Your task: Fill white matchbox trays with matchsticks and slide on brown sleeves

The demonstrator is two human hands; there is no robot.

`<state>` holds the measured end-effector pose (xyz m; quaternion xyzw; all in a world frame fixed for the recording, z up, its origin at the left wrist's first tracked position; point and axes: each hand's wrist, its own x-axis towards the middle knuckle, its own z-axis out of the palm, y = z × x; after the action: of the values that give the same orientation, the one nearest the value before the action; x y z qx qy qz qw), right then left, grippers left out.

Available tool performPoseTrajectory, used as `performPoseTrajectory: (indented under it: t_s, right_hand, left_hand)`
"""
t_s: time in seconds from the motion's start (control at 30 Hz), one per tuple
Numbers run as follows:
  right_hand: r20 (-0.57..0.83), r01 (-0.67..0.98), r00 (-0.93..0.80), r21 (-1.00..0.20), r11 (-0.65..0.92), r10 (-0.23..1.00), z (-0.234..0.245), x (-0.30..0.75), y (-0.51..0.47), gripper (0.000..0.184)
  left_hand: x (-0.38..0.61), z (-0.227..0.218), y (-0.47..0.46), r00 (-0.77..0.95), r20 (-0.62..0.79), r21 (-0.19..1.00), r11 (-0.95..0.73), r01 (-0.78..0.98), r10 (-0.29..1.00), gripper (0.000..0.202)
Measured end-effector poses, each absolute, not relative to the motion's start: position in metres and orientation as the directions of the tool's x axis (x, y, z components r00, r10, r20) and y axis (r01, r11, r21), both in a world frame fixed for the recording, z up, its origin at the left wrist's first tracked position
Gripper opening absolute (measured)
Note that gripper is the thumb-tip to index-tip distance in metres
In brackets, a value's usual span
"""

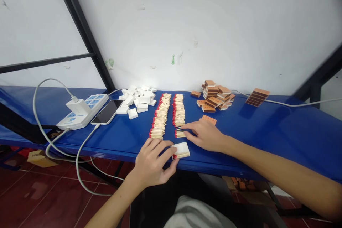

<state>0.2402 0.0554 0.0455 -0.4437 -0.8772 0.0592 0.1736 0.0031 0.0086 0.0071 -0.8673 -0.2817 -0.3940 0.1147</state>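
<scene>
My left hand (156,162) grips a small white matchbox tray (183,147) at the blue table's front edge, thumb on the near side and fingers on the left end. A few red-tipped matches (181,155) lie along the tray's near side. My right hand (204,133) is at the near end of the right row of matches (179,110), thumb and index finger closing around a few of them. Just left of it runs a second long row of matches (160,115). An orange matchbox cover (209,119) lies partly behind my right hand.
White trays (143,99) are heaped at the back left, beside a phone (107,111) and a power strip (93,103) with white cables. Brown and orange matchboxes (213,96) are stacked at the back right. A striped brown piece (257,97) leans near the wall.
</scene>
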Motion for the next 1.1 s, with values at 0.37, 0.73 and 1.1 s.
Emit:
performPoseTrajectory:
  t_s: [0.37, 0.73, 1.1]
  right_hand:
    - [0.251, 0.790, -0.512, -0.236, 0.565, 0.821, 0.0478, 0.2400, 0.0552, 0.034]
    - [0.261, 0.770, -0.542, -0.229, 0.596, 0.799, 0.0464, 0.2392, 0.0549, 0.032]
    - [0.219, 0.770, -0.533, -0.274, 0.576, 0.817, 0.0496, 0.2399, 0.0536, 0.031]
  left_hand:
    - [0.0019, 0.0044, 0.0097, 0.533, 0.745, 0.031, -0.819, 0.573, 0.401, 0.020]
    - [0.0031, 0.0075, 0.0088, 0.530, 0.749, 0.019, -0.812, 0.583, 0.398, 0.019]
    - [0.0022, 0.0070, 0.0084, 0.530, 0.747, 0.030, -0.817, 0.576, 0.401, 0.037]
